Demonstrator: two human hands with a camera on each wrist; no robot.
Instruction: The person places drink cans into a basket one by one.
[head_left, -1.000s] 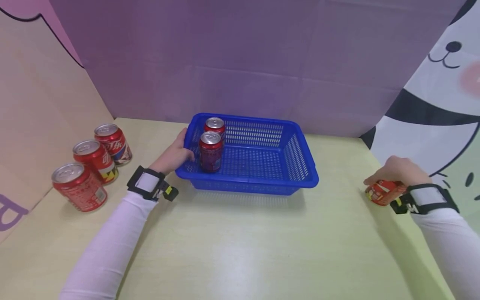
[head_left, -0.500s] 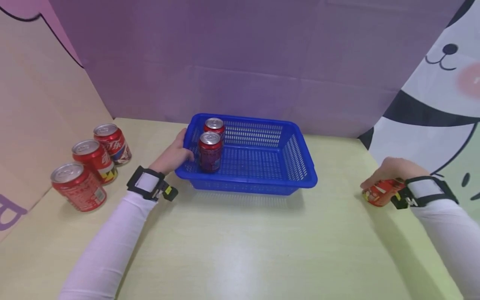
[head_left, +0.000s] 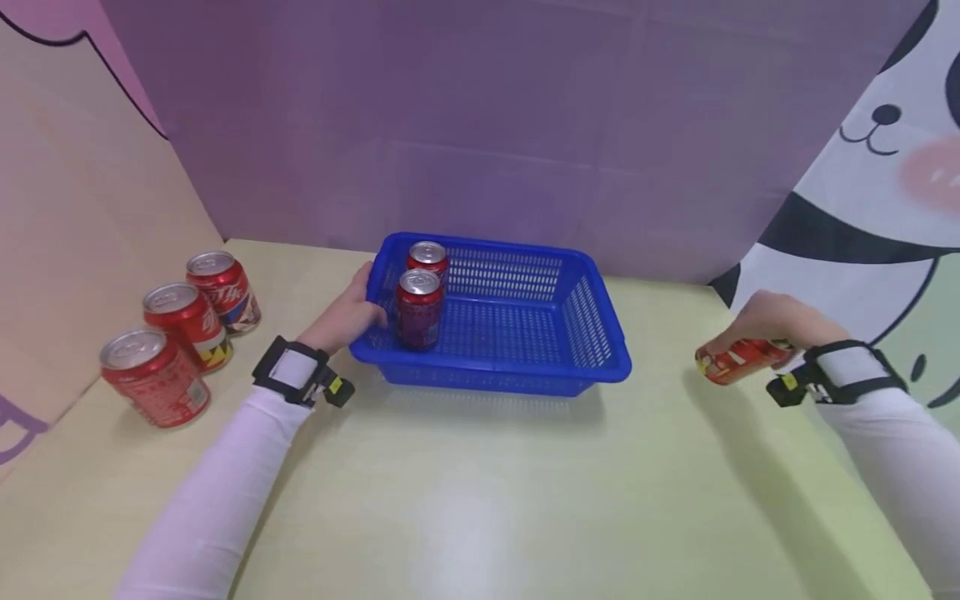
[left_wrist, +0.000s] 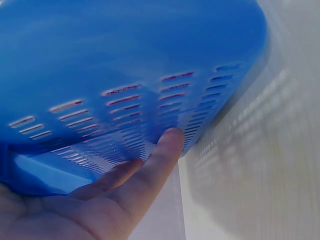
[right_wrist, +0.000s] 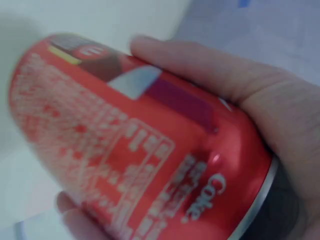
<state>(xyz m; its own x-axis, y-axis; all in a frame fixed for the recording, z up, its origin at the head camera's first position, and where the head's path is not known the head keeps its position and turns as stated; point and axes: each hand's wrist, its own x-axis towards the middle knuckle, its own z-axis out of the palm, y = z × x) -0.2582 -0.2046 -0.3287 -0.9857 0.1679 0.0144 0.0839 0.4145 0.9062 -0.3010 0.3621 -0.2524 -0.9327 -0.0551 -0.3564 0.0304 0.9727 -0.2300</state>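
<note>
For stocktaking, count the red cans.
6: near can, middle can and far can left of the basket; front can and rear can inside it; held can in the right hand.

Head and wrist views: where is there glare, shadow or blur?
Head: pale glare on the table, a long shadow below the right hand; left wrist: light specks in shadow beside the blue basket; right wrist: blurred print on the red can, though "Coke" is readable.

Basket (head_left: 491, 371) has room rightward (two cans (head_left: 419, 315) block left).

Left hand (left_wrist: 112, 202) touches a slotted blue basket (left_wrist: 130, 45).
</note>
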